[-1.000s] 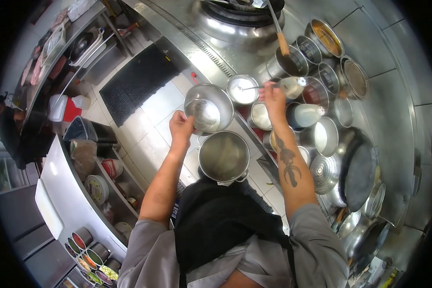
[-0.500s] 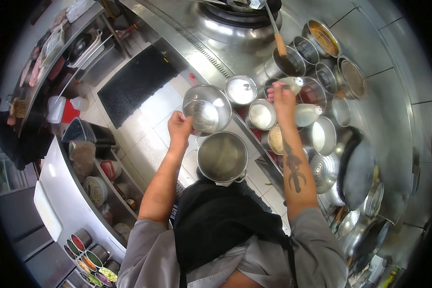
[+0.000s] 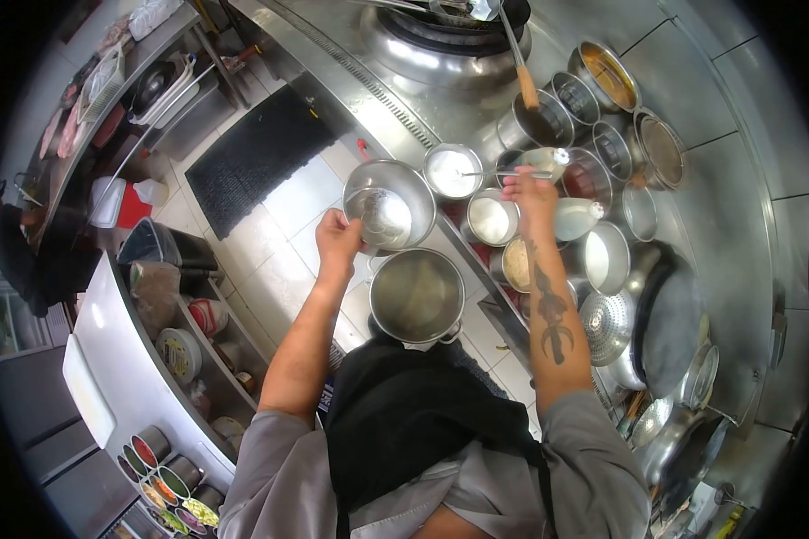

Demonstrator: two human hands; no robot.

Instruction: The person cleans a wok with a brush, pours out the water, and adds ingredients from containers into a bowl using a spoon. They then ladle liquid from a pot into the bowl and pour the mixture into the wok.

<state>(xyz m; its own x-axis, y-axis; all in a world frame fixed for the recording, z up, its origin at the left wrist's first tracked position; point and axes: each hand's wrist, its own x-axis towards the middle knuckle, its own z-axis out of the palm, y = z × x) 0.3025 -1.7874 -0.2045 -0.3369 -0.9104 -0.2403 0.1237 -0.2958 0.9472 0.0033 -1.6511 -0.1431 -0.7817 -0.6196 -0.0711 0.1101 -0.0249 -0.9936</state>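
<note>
A shiny metal bowl (image 3: 413,199) is tilted in my left hand (image 3: 337,238), which pinches its near left rim. Something thin and clear shows inside the bowl, too faint to name. My right hand (image 3: 532,196) grips the handle of a metal spoon (image 3: 490,173), whose far end dips into a round tin of white powder (image 3: 452,171). Just below the bowl stands a deep steel pot (image 3: 416,296) with a loop handle. Close to my right hand are a second tin with white contents (image 3: 492,217) and two squeeze bottles, one of them pale (image 3: 577,217).
Beyond the tins, a wok (image 3: 440,54) sits on the steel range. At the right are a perforated ladle (image 3: 605,325), a strainer (image 3: 661,148) and a pot of brown liquid (image 3: 608,76). A white counter (image 3: 144,350) with vegetable containers lies at the left.
My right hand has turned and lowered slightly, and the spoon now reaches left into the white powder. My left hand and the bowl have barely moved.
</note>
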